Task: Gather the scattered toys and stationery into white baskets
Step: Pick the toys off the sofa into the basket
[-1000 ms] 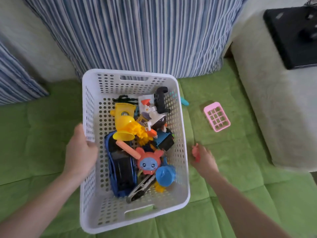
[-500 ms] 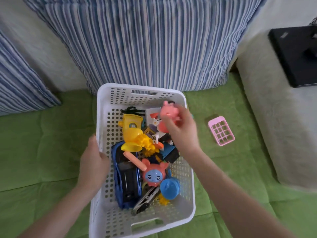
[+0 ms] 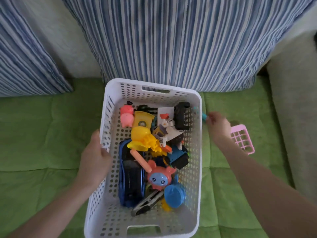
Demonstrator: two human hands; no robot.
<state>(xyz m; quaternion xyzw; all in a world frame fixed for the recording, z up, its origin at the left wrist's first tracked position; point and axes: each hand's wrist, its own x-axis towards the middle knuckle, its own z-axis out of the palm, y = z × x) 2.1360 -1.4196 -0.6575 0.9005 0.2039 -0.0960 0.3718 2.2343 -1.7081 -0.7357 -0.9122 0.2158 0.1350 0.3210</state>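
Observation:
A white perforated basket (image 3: pixel 109 219) stands on the green sofa seat, filled with several toys: a pink pig (image 3: pixel 127 115), a yellow cup toy (image 3: pixel 141 133), a blue car (image 3: pixel 131 179), a round pink-and-blue figure (image 3: pixel 160 176) and a blue lid (image 3: pixel 175 195). My left hand (image 3: pixel 95 157) grips the basket's left rim. Just outside the right rim, my right hand (image 3: pixel 217 125) pinches a small teal item (image 3: pixel 204 116). A small pink grid basket (image 3: pixel 242 139) lies on the seat, partly behind my right wrist.
A large blue-striped cushion (image 3: pixel 171 40) leans right behind the basket, with another (image 3: pixel 25 62) at the far left. The grey sofa arm (image 3: pixel 295 117) rises along the right side. The green quilted seat (image 3: pixel 42 134) spreads to the left and front.
My right hand dropped the pink pig into the basket's far left corner, then moved right, out over the rim, to the teal item. The view shifted, and my left hand stayed on the rim.

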